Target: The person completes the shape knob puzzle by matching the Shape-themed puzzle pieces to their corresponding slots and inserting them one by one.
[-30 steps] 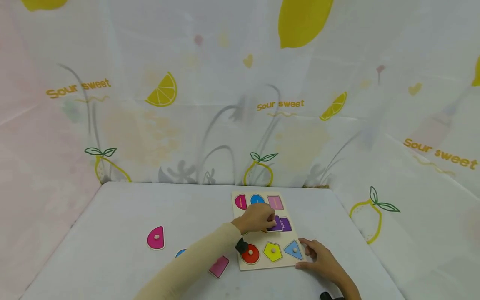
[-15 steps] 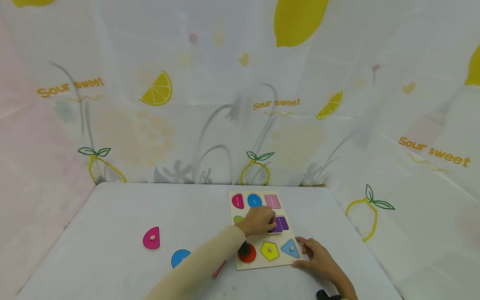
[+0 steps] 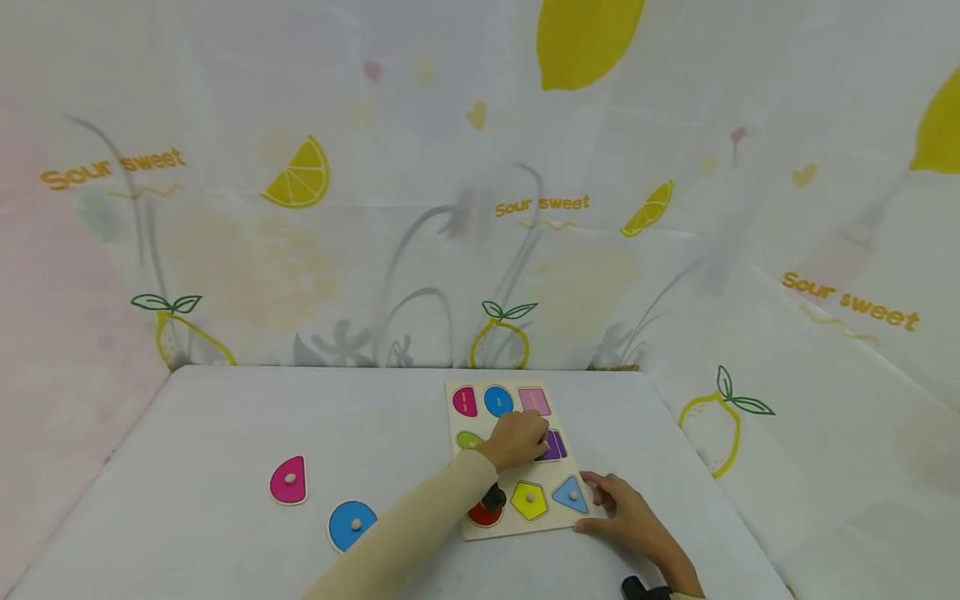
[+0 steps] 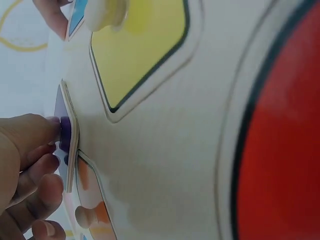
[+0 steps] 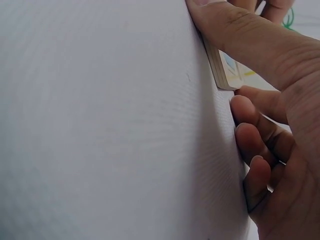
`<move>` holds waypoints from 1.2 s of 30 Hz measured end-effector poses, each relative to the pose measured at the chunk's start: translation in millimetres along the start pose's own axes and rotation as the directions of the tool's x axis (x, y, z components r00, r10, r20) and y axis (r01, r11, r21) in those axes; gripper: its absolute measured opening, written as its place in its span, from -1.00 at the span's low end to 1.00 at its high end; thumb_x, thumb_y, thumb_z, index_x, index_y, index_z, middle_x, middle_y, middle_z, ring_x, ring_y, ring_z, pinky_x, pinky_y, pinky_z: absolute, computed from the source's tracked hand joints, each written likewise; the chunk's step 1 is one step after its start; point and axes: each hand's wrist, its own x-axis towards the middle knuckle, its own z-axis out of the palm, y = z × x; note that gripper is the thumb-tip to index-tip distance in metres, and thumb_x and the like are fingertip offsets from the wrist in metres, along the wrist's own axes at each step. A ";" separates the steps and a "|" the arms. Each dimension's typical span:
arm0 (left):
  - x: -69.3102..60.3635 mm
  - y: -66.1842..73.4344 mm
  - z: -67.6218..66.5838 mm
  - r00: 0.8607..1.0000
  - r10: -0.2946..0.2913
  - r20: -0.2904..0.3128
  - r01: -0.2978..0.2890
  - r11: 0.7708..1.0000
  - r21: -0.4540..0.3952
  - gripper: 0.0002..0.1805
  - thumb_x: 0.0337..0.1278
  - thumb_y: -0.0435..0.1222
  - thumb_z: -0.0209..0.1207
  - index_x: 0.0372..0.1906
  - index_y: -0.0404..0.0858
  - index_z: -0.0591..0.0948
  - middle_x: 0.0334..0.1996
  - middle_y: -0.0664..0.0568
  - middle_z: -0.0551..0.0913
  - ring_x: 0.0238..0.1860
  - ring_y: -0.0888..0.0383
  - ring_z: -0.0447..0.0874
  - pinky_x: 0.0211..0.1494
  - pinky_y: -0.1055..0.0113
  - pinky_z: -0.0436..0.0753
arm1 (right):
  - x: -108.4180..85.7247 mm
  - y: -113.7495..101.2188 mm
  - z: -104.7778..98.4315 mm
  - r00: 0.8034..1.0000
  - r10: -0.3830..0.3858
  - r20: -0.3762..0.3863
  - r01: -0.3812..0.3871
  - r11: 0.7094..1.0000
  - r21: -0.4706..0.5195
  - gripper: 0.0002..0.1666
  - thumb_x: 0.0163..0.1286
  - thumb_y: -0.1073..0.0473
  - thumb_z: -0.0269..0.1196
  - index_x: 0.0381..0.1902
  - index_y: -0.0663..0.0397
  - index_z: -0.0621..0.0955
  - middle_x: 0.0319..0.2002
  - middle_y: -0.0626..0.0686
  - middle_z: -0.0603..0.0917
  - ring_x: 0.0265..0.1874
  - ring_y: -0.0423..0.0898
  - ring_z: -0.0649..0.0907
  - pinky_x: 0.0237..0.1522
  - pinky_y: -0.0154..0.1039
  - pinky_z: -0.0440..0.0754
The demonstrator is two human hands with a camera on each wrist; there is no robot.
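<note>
Two hands worked: the left hand [image 3: 516, 439] pinched the purple piece [image 4: 74, 131] over the puzzle board [image 3: 544, 472], middle row, right side; the right hand [image 3: 628, 518] gripped its near-right corner. The piece—likely light and stiff—was best held centrally.

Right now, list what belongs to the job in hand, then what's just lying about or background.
Job in hand:
purple puzzle piece, in the left hand
wooden puzzle board, right hand at its corner
magenta half-circle piece and blue circle piece, off the board

Only background:
lemon-print backdrop
white tabletop
</note>
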 end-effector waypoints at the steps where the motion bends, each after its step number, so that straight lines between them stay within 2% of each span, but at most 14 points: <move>1: 1.1 0.7 0.1 1.000 -0.006 0.004 0.006 1.000 0.001 -0.82 0.31 -0.18 0.34 -0.37 -0.16 0.67 -0.55 0.17 0.47 -0.50 0.29 0.40 -0.45 0.52 0.43 | 0.0 -0.2 -0.1 1.000 -0.003 -0.002 0.003 1.000 0.004 -0.02 0.02 -0.16 0.63 0.33 0.14 0.56 -0.30 -0.08 0.43 -0.28 -0.16 0.41 -0.24 -0.31 0.40; 8: 5.6 5.5 1.8 1.000 -0.014 0.001 0.014 0.999 0.031 -0.81 0.32 -0.19 0.33 -0.36 -0.20 0.67 -0.58 0.14 0.42 -0.52 0.26 0.38 -0.47 0.52 0.39 | -0.1 3.1 0.0 0.999 -0.042 0.003 0.042 0.999 0.006 -0.05 0.05 -0.12 0.62 0.33 0.17 0.56 -0.29 -0.08 0.43 -0.28 -0.19 0.41 -0.22 -0.31 0.40; 13: 9.2 6.3 7.4 0.998 -0.055 0.040 0.054 0.998 0.020 -0.81 0.35 -0.16 0.32 -0.32 -0.19 0.68 -0.56 0.14 0.45 -0.50 0.26 0.40 -0.42 0.51 0.42 | -0.4 3.6 1.0 0.999 -0.040 0.007 0.040 0.999 0.011 -0.04 0.05 -0.13 0.61 0.34 0.18 0.55 -0.28 -0.09 0.44 -0.28 -0.20 0.40 -0.22 -0.31 0.40; 16: 12.1 6.0 9.3 0.997 -0.067 0.044 0.066 0.998 0.022 -0.81 0.35 -0.15 0.32 -0.31 -0.18 0.68 -0.55 0.13 0.48 -0.50 0.25 0.42 -0.42 0.49 0.44 | 0.0 2.8 1.3 1.000 -0.025 0.002 0.025 1.000 0.011 -0.02 0.04 -0.15 0.62 0.34 0.16 0.55 -0.28 -0.09 0.44 -0.28 -0.20 0.41 -0.22 -0.31 0.40; 21: 14.8 5.5 11.2 0.999 -0.044 0.027 0.044 0.999 0.008 -0.82 0.35 -0.15 0.33 -0.27 -0.18 0.68 -0.50 0.13 0.52 -0.47 0.26 0.43 -0.39 0.50 0.48 | -0.1 1.9 0.4 1.000 -0.013 -0.003 0.013 1.000 0.021 -0.01 0.02 -0.16 0.62 0.35 0.14 0.55 -0.28 -0.09 0.43 -0.27 -0.19 0.41 -0.22 -0.31 0.40; 26: 10.7 4.6 8.9 0.999 -0.040 0.024 0.041 0.999 -0.036 -0.83 0.34 -0.16 0.34 -0.25 -0.18 0.69 -0.46 0.14 0.57 -0.44 0.27 0.49 -0.32 0.51 0.54 | -0.3 1.3 0.9 1.000 -0.028 0.006 0.028 0.999 0.017 -0.04 0.05 -0.13 0.62 0.34 0.13 0.55 -0.28 -0.08 0.43 -0.27 -0.18 0.41 -0.23 -0.31 0.40; 31: 9.9 4.1 6.7 0.999 -0.048 0.023 0.050 0.997 -0.056 -0.84 0.34 -0.17 0.34 -0.26 -0.18 0.68 -0.45 0.14 0.56 -0.43 0.27 0.49 -0.31 0.50 0.55 | 0.3 1.9 1.3 1.000 -0.020 0.002 0.020 1.000 0.014 -0.03 0.04 -0.14 0.62 0.35 0.13 0.55 -0.28 -0.08 0.43 -0.27 -0.17 0.41 -0.24 -0.30 0.40; 36: 8.2 3.7 4.9 0.999 -0.028 0.015 0.029 0.998 -0.056 -0.84 0.36 -0.17 0.32 -0.26 -0.18 0.69 -0.45 0.14 0.56 -0.43 0.27 0.48 -0.33 0.49 0.54 | 0.1 2.7 0.5 1.000 -0.001 0.002 0.001 1.000 0.009 -0.01 0.03 -0.18 0.62 0.35 0.11 0.55 -0.28 -0.08 0.43 -0.26 -0.16 0.41 -0.24 -0.31 0.39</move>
